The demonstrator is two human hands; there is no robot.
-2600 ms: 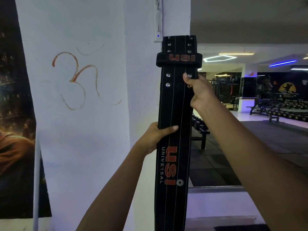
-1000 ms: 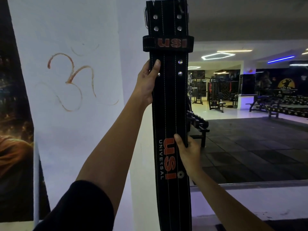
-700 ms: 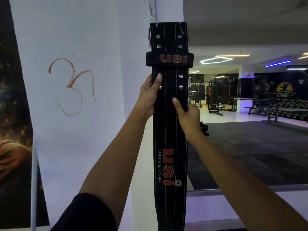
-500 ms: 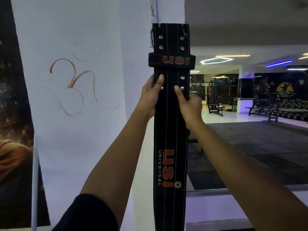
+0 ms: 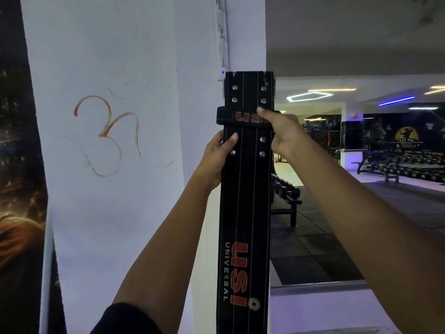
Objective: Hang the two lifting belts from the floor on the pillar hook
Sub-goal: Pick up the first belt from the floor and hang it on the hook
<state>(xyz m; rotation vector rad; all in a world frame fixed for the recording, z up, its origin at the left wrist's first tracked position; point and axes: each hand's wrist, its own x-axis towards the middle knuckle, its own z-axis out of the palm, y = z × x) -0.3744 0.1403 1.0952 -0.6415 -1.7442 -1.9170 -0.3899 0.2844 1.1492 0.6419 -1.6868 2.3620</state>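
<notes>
Both grips clamped on lifting belt (image 5: 245,189): my left hand (image 5: 218,157) at its left edge, right hand (image 5: 281,133) on keeper loop (image 5: 225,116); belt vertical against pillar (image 5: 120,56).

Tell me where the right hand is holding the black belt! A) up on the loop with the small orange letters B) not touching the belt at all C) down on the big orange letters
A: the right hand grips the keeper loop near the top of the lifting belt, while the left hand holds the belt's edge just below.
</notes>
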